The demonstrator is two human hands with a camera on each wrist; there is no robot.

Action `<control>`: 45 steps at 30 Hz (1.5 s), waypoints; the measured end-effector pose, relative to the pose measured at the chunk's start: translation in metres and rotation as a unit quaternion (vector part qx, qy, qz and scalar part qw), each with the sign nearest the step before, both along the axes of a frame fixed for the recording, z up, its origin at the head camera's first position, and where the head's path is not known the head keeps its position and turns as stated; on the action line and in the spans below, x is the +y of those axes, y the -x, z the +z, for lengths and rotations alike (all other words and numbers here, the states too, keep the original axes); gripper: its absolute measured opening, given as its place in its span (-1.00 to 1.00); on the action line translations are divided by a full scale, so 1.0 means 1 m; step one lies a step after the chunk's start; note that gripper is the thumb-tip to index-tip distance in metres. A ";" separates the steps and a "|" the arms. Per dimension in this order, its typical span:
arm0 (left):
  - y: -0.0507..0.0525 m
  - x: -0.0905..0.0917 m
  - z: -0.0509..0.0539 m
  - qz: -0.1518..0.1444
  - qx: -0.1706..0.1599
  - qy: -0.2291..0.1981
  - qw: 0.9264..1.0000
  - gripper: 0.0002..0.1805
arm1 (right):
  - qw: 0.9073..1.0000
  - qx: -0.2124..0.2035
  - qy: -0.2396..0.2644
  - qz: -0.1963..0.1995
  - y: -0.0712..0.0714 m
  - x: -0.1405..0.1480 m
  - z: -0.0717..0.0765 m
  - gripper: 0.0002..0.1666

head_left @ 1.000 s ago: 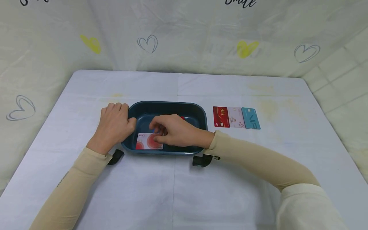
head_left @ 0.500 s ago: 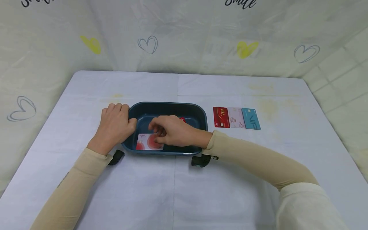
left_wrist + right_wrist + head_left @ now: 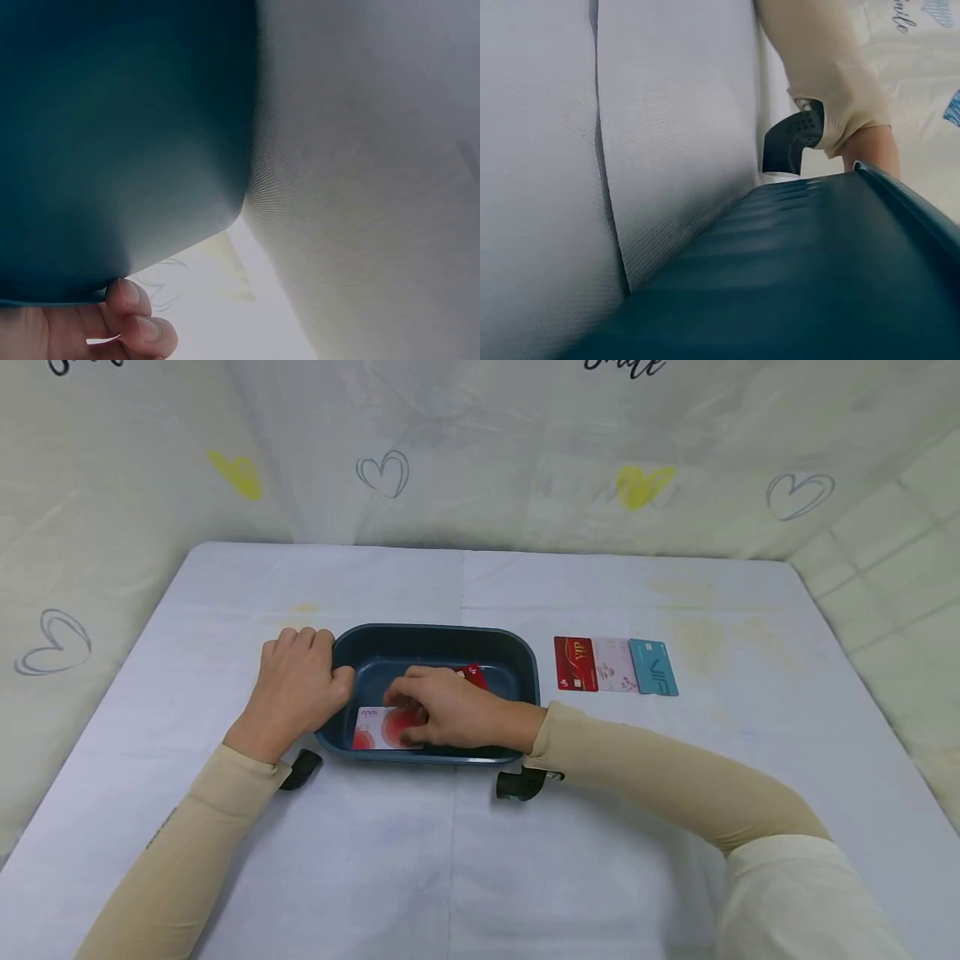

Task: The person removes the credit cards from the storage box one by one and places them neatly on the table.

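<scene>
A dark blue rectangular tray stands on the table. My left hand grips its left rim. In the left wrist view, fingertips curl over the rim beside the tray's outer wall. My right hand is inside the tray with bent fingers, at the right part of a white card with red circles. That card lies flat near the front left of the tray; whether the fingertips pinch it is hidden. Behind the hand, a red card shows partly.
Right of the tray, a red VIP card, a pale pink card and a teal VIP card lie in a row. A white cloth covers the table. A patterned curtain hangs behind.
My right hand has shifted slightly left and toward me inside the tray, so more of the red card behind it shows. The left hand and the white card stay put.
</scene>
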State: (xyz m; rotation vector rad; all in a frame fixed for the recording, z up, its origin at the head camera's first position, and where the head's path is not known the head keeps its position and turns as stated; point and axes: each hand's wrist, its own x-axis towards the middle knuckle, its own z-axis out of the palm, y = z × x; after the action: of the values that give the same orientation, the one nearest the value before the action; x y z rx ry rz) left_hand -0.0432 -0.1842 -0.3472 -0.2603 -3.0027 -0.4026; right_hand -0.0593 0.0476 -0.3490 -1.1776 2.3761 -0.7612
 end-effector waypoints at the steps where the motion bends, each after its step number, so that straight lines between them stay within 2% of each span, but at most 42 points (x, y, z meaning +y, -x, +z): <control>1: 0.000 0.000 0.000 0.000 0.000 0.000 1.000 -0.77 | 1.000 0.001 -0.001 0.001 0.000 0.000 0.000 -0.42; 17: 0.000 -0.001 -0.001 0.005 -0.006 -0.003 1.000 -0.76 | 0.999 0.020 -0.035 0.008 0.000 -0.001 -0.001 -0.34; 26: 0.001 0.000 -0.001 0.007 -0.002 -0.001 1.000 -0.77 | 0.998 -0.003 -0.056 -0.005 -0.001 -0.001 -0.001 -0.29; 45: 0.001 0.001 -0.002 0.025 -0.011 -0.020 0.999 -0.73 | 0.998 0.006 -0.053 -0.015 -0.003 -0.001 0.002 -0.28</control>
State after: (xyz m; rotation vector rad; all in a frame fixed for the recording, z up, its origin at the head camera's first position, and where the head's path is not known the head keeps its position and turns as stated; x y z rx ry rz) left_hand -0.0438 -0.1833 -0.3487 -0.1776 -3.0115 -0.4636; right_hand -0.0567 0.0466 -0.3470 -1.1090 2.4180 -0.6317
